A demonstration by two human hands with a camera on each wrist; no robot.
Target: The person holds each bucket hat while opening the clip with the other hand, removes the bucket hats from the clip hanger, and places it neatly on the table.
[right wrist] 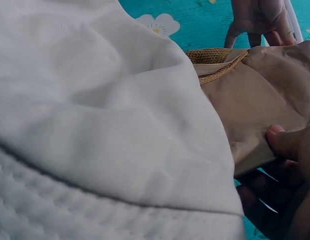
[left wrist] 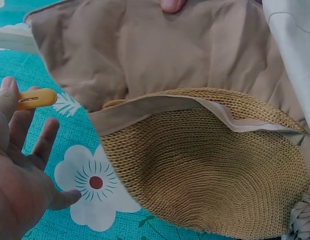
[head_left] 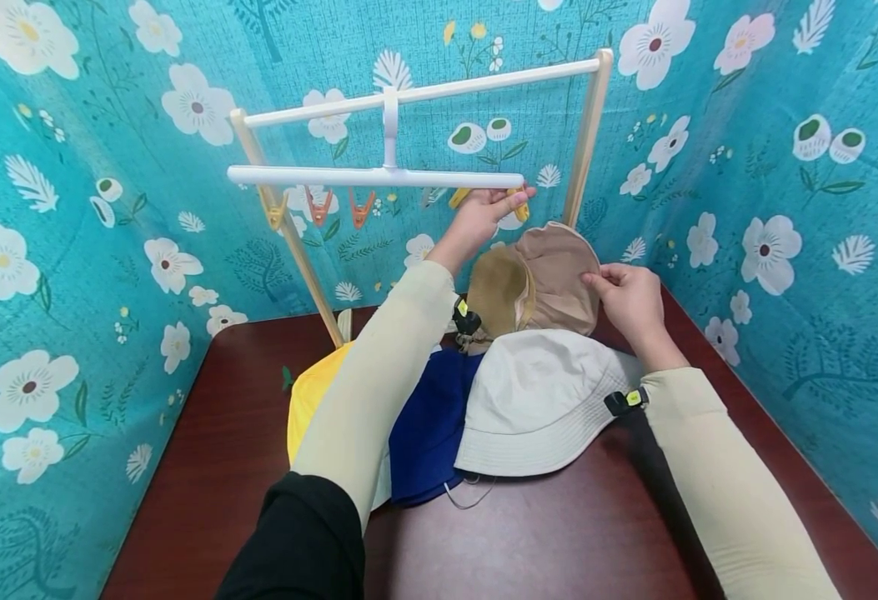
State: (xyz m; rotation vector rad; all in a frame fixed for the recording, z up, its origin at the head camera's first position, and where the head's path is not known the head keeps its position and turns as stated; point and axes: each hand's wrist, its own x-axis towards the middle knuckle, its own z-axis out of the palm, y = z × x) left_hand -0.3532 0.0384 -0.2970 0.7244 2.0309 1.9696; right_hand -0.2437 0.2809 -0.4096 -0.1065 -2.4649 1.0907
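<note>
At the right end of the white clip hanger [head_left: 318,177], my left hand [head_left: 479,217] pinches a yellow clip [left wrist: 39,99] between thumb and forefinger, its other fingers spread. Just below it is a hat with tan fabric [head_left: 559,275] and a woven straw part [left wrist: 205,170]. My right hand [head_left: 629,304] pinches the edge of the tan fabric, thumb on the near side. In front of that hat lies a white bucket hat [head_left: 539,400], which covers part of the right wrist view.
The hanger hooks over the white bar of a wooden rack [head_left: 484,81]. Orange clips [head_left: 361,210] and a yellow clip [head_left: 273,210] hang on its left half. A navy hat [head_left: 434,425] and a yellow hat [head_left: 314,392] lie on the dark red table [head_left: 236,450], partly behind my left forearm.
</note>
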